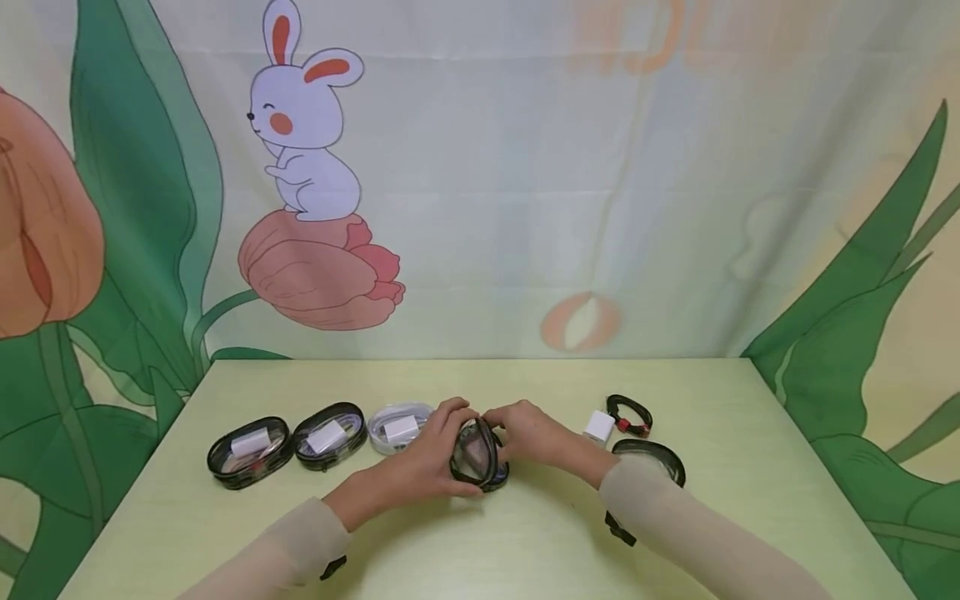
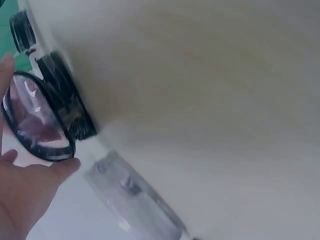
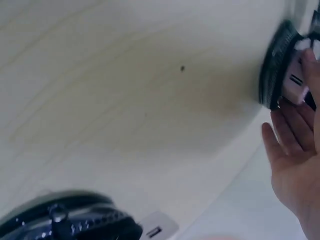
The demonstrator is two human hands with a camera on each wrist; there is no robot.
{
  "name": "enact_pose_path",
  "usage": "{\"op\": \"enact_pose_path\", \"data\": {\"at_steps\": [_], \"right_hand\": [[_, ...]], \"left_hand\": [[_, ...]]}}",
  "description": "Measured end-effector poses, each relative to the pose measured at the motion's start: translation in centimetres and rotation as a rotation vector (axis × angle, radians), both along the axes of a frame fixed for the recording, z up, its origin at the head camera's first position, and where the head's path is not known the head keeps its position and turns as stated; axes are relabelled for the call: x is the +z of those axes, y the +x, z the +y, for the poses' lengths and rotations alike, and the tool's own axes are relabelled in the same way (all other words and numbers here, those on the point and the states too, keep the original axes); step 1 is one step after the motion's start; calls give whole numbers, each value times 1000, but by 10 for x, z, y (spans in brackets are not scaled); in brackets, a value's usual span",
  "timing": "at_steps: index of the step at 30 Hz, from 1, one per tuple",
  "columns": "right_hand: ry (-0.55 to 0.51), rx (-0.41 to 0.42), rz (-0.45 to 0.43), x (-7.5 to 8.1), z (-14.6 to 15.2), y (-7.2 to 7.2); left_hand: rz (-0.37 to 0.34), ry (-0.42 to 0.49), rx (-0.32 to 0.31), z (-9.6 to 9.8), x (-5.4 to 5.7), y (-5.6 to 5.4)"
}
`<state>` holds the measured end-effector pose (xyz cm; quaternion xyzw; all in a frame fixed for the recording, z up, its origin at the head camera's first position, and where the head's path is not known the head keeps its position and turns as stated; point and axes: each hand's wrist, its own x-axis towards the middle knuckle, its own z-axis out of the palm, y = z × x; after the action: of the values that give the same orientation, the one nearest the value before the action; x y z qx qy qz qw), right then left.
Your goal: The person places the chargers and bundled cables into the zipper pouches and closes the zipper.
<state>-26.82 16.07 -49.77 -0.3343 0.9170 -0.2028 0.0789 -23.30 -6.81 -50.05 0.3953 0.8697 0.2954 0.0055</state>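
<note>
Near the middle of the table, my left hand (image 1: 427, 460) holds up the clear lid (image 2: 36, 117) of a black-rimmed oval pouch (image 3: 274, 65), thumb at the lower rim and fingers at the upper. The pouch stands open. At its right side is my right hand (image 1: 528, 429), fingers reaching into the opening. The right wrist view shows those fingers and thumb around a white charger plug (image 3: 295, 82) with a USB slot, against the inside of the pouch. Part of the plug is hidden by the hand.
To the left stand two black-rimmed pouches (image 1: 262, 477) and a white-rimmed pouch (image 1: 381, 412), each with a white charger. On the right lie another white charger (image 1: 598, 427), a coiled black cable (image 1: 636, 408) with a red tie, and a black-rimmed pouch (image 1: 652, 450) partly behind my forearm.
</note>
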Motion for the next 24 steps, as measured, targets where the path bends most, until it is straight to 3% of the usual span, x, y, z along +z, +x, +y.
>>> {"op": "enact_pose_path", "data": {"at_steps": [5, 9, 13, 17, 24], "right_hand": [[23, -40, -91, 9, 21, -1], [15, -88, -95, 16, 36, 0], [16, -77, -128, 17, 39, 4], [29, -46, -132, 14, 36, 8], [31, -52, -46, 18, 35, 7]], "left_hand": [[54, -86, -103, -11, 8, -4], [218, -260, -238, -21, 15, -11], [379, -378, -345, -21, 14, -22], [423, -447, -366, -13, 13, -25], [445, -497, -308, 5, 15, -25]]}}
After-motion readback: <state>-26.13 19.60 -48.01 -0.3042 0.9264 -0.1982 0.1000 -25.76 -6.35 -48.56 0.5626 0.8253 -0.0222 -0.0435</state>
